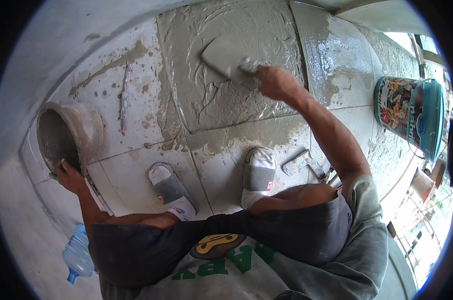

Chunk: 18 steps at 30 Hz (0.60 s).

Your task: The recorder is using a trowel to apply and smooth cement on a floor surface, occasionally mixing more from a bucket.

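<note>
– R hand (277,83)?
– Fingers closed round hndl of trowel (222,56), approx 1 o'clock; blade on wet mortar (256,30), 12.
– L hand (70,178)?
– Fingers at rim of tilted bucket (90,122), 9 o'clock; can't tell if gripping. Teal tub (399,112) at 3.

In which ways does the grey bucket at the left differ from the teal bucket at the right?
The grey bucket is plain and smeared; the teal bucket carries colourful printed pictures. The left hand holds the grey bucket at its rim, while no hand touches the teal bucket. Both are round buckets.
</note>
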Each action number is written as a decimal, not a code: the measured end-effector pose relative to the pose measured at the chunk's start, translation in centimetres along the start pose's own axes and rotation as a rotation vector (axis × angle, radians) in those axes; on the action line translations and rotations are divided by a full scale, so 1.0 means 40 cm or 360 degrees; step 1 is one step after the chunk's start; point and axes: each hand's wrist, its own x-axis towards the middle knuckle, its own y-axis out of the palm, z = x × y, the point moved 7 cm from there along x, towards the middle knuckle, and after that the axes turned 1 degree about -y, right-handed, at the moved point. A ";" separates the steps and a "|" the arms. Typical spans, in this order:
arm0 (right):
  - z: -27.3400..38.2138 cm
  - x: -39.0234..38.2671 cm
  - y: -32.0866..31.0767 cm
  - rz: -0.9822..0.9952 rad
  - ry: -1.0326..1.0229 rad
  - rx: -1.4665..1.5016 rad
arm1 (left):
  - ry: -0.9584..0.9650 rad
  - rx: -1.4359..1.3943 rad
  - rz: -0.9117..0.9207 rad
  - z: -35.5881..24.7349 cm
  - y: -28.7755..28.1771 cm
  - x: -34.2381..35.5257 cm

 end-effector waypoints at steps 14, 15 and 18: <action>-0.171 -0.052 -0.025 -0.0404 0.0389 0.0161 | -0.0024 -0.0029 0.0085 0.011 0.014 0.018; -0.132 -0.060 0.005 -0.0253 0.0324 0.0152 | -0.0019 -0.0019 0.0085 0.035 0.013 0.019; -0.106 -0.172 0.075 -0.0185 0.0260 0.0110 | -0.0085 0.0005 0.0126 0.027 0.020 0.019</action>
